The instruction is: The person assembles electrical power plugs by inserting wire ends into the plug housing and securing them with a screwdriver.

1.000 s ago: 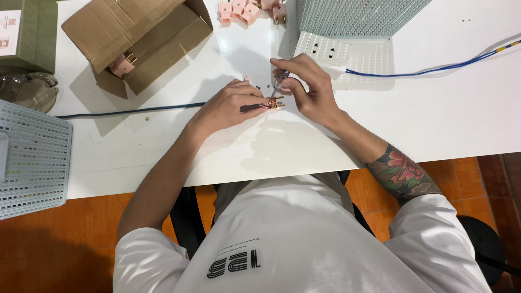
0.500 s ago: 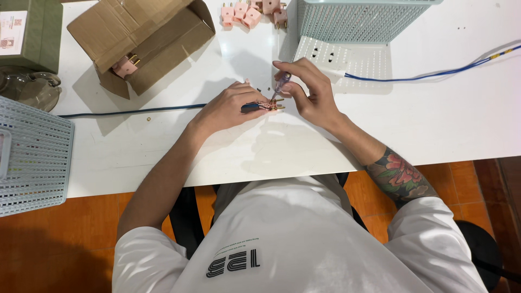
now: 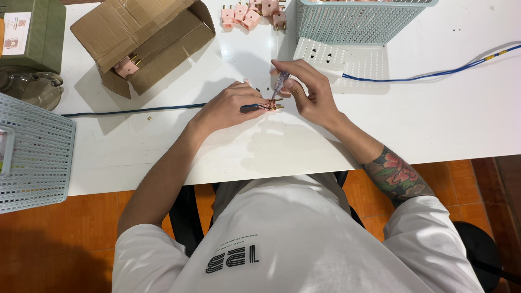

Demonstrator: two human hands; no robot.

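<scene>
White table (image 3: pixel 434 119) fills the upper part of the view; the person sits at its 6 o'clock edge, both forearms reaching up onto it.

Cardboard box (image 3: pixel 144 40) at 11 o'clock from the hands, flaps open, one pink plug (image 3: pixel 126 67) lying in its mouth. Grey mesh basket (image 3: pixel 32 154) at 9 o'clock, hanging over the table's left edge. Pale blue basket (image 3: pixel 355 19) at 1 o'clock, its near wall just above the right hand. Green box (image 3: pixel 30 32) in the far 10 o'clock corner. White perforated sheet (image 3: pixel 339 57) lies flat under the blue basket, touching the right hand's fingertips area. Heap of pink plugs (image 3: pixel 251 13) at 12 o'clock, well apart from the hands.

Dark cable (image 3: pixel 135 111) runs in from 9 o'clock to the left hand. Blue cable (image 3: pixel 434 72) runs off to 3 o'clock.

Left hand (image 3: pixel 228 107): fingers closed, pinching the cable end and a small plug part with brass pins (image 3: pixel 269 104). The part sticks out of the grip at its 3 o'clock side, just above the table.

Right hand (image 3: pixel 309 92): fingers closed around a thin screwdriver (image 3: pixel 279 87), held near upright, slightly tilted. Its tip comes down at the plug part from 12 o'clock; actual contact too small to tell. The two hands are just beside each other, the part between them.

Tiny loose bits on the table near 12 o'clock of the left hand, too small to identify.
</scene>
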